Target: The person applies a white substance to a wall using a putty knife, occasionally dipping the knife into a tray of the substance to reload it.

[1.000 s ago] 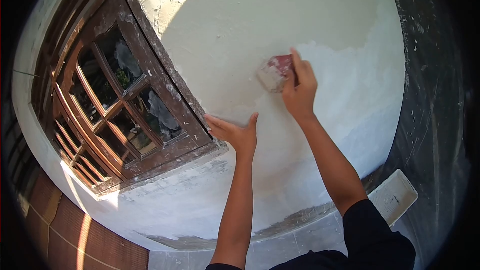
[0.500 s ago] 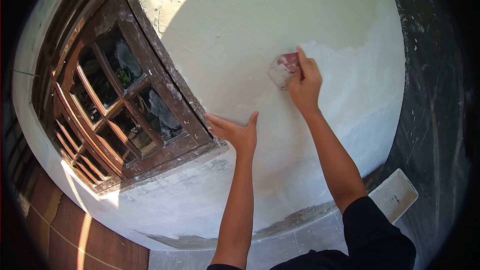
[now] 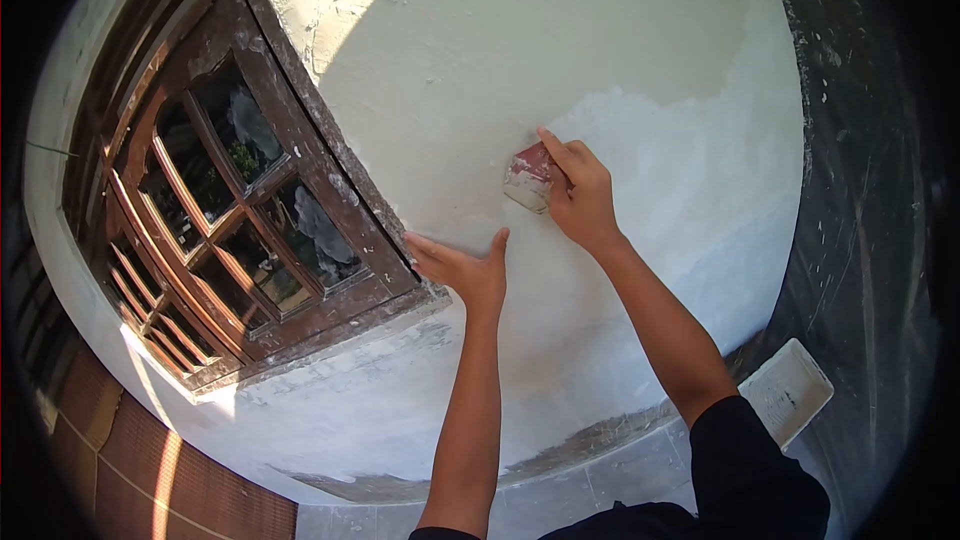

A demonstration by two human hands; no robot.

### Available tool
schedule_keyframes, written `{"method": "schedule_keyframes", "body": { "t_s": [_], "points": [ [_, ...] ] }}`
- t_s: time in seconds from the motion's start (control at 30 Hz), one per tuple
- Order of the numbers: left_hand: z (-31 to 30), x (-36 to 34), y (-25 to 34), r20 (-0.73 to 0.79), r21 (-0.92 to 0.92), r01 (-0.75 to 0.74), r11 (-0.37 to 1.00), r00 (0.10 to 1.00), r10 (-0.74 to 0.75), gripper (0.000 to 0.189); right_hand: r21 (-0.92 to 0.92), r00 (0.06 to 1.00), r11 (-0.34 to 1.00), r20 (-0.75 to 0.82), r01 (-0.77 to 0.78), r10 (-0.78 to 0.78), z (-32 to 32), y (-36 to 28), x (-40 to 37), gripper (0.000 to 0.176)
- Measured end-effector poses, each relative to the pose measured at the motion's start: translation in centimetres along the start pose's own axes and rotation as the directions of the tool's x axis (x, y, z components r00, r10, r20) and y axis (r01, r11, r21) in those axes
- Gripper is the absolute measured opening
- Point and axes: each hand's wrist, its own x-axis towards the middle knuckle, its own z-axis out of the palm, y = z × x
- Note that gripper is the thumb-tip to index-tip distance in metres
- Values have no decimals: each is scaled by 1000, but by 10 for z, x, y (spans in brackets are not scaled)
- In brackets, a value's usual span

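Observation:
My right hand [image 3: 582, 195] grips a flat red scraper [image 3: 528, 178] smeared with whitish filler, its index finger stretched along the back. The scraper lies against the plastered wall [image 3: 640, 180], to the right of the window. Fingers spread and thumb up, my left hand [image 3: 465, 268] rests at the lower right corner of the brown wooden window frame [image 3: 385, 285]. Nothing is in that hand. A darker, damp-looking coat covers the upper wall, with a paler white area below and to the right.
At lower right, a white tray [image 3: 790, 392] with whitish residue sits beside a dark, spattered surface [image 3: 860, 240]. Grey floor tiles [image 3: 640, 470] run along the wall's foot. Brown ribbed panels [image 3: 140, 455] are at lower left.
My right hand has moved the scraper down and to the left across the wall, closer to my left hand. The left hand stays by the window corner.

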Motion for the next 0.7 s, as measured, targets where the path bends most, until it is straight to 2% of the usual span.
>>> {"method": "schedule_keyframes", "body": {
  "t_s": [0.07,0.1,0.13,0.2,0.23,0.27,0.33,0.37,0.43,0.47,0.5,0.53,0.6,0.63,0.67,0.7],
  "points": [
    [0,1,0,6,9,22,1000,1000,-22,141,-95,988,990,-128,-102,90,0,21,3,53],
    [-1,1,0,5,9,23,1000,1000,-23,141,-68,944,984,-298,-167,140,-8,19,10,54],
    [-1,1,1,11,9,32,999,999,-32,141,-69,946,984,-295,-163,136,-11,15,12,54],
    [-1,1,2,18,10,40,999,999,-40,141,-26,971,991,-204,-131,123,-13,3,7,54],
    [-1,1,1,17,9,40,999,999,-40,141,1,996,999,-73,-47,47,-4,3,-1,55],
    [-1,0,1,17,9,41,999,999,-41,141,-30,997,998,51,-63,64,1,2,-5,55],
    [-2,-1,1,27,14,40,999,999,-40,141,-102,978,990,-192,-99,78,-1,16,1,55],
    [-1,1,1,28,10,39,999,999,-39,141,-99,978,991,-193,-95,75,-3,21,0,55],
    [0,1,-2,11,8,19,1000,1000,-19,142,-29,908,985,-392,-171,146,-11,13,7,55],
    [1,0,-3,3,11,5,1000,1000,-5,142,-31,908,985,-394,-170,144,-8,9,3,55],
    [1,-1,-2,7,9,7,1000,1000,-7,142,-49,978,995,-191,-91,80,0,3,-2,55],
    [1,-1,-1,12,1,24,1000,1000,-24,142,-48,1000,999,21,-9,10,4,1,-6,55],
    [-1,-1,-1,15,-2,36,999,999,-36,142,-98,998,994,-8,-58,58,1,9,-2,56],
    [-1,-2,-1,7,1,26,1000,1000,-26,142,-105,967,982,-219,-160,134,-5,12,3,57],
    [0,-1,0,-2,1,14,1000,1000,-14,142,-91,886,962,-420,-257,197,-7,15,7,58],
    [1,1,-2,-4,0,12,1000,1000,-12,142,-62,913,987,-390,-151,115,-6,13,7,58]
  ]
}}
